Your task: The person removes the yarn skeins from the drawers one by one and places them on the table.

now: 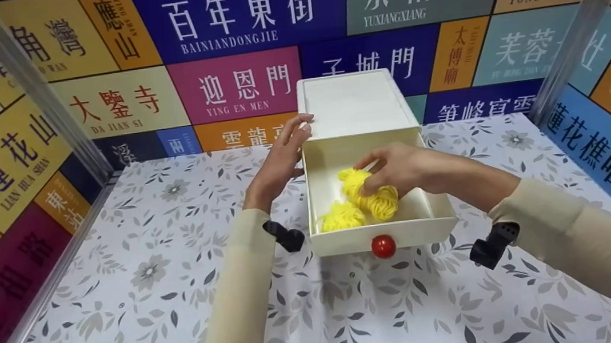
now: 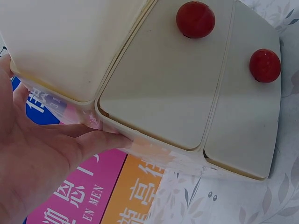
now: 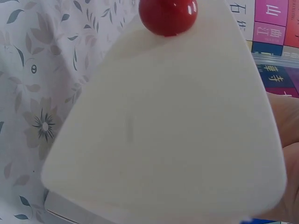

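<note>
A white drawer cabinet (image 1: 352, 103) stands on the table with its top drawer (image 1: 342, 240) pulled out. My left hand (image 1: 282, 157) rests against the cabinet's left side, fingertips at its top edge; the left wrist view shows the thumb of this hand (image 2: 51, 154) along the side wall. Inside the drawer, my right hand (image 1: 400, 169) pinches a bundle of yellow yarn (image 1: 381, 202) between thumb and fingers. A second yellow yarn ball (image 1: 342, 216) lies in the drawer's front left corner. In the right wrist view the drawer front (image 3: 163, 121) hides the yarn and most of the hand.
A red round knob (image 1: 383, 246) sticks out from the open drawer's front. Two lower closed drawers (image 2: 163, 79) with red knobs (image 2: 195, 19) show in the left wrist view. A floral cloth (image 1: 154, 304) covers the table; panels with street names (image 1: 238, 87) stand behind.
</note>
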Tool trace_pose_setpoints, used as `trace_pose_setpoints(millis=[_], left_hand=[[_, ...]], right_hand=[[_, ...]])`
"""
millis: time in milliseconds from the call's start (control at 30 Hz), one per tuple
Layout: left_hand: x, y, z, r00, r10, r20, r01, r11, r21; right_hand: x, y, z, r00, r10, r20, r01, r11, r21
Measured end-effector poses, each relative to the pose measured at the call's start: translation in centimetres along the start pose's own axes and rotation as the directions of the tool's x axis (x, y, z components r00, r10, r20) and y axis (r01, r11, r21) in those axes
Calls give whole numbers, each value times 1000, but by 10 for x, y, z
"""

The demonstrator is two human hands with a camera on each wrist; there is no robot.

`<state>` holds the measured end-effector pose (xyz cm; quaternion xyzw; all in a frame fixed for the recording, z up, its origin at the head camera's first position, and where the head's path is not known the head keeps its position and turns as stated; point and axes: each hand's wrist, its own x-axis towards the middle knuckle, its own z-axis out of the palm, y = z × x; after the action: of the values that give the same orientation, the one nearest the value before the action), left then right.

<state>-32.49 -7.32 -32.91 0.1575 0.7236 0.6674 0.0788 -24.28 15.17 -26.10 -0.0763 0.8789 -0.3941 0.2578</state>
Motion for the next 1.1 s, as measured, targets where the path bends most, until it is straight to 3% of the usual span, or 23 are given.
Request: trace_pose_setpoints(millis=[467, 867, 1100], left_hand=[[1, 2, 2, 1000, -3, -7, 3, 1000, 26], [1, 2, 1, 1000, -2, -5, 2, 1000, 21], [0, 0, 0, 1000, 1, 4, -1, 1000, -6]], right_hand=[[-18, -3, -37, 992, -72, -100, 73, 997, 7], [-34, 0, -82, 958, -147, -247, 167, 984, 61], [-31, 17, -100, 955, -114, -273, 150, 982, 114]])
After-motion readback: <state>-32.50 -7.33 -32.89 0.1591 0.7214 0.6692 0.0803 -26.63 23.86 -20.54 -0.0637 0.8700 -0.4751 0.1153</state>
